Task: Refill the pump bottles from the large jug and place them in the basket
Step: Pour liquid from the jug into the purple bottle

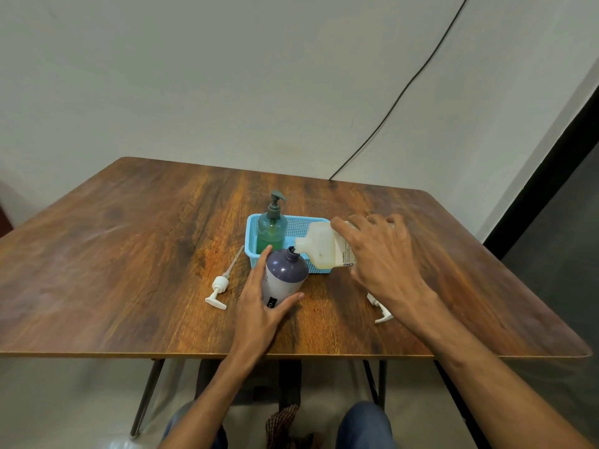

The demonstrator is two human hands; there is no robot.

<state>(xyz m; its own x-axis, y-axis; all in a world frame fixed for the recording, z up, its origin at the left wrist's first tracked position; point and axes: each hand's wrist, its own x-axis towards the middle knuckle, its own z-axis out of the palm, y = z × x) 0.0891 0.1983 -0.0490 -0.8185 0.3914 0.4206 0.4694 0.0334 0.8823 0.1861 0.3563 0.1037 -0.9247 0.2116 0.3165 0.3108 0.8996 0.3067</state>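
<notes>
Fingers (343,229) of both hands are closed round things over the table (129,247), with the blue basket (251,254) just beyond their tips. The right hand (384,259) grips the large jug (319,246), tipped sideways, spout at the open neck of the purple bottle (285,273), which the left hand (259,307) holds upright. A green pump bottle (271,233) stands in the basket. One white pump (217,288) lies left of the left fingers; another pump (383,315) shows under the right wrist.

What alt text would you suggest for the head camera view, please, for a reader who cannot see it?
A person's right hand tips a white jug, spout at the open mouth of a purple bottle that the left hand holds on a wooden table. Behind, a green pump bottle stands in a blue basket; two white pump heads lie nearby.
</notes>
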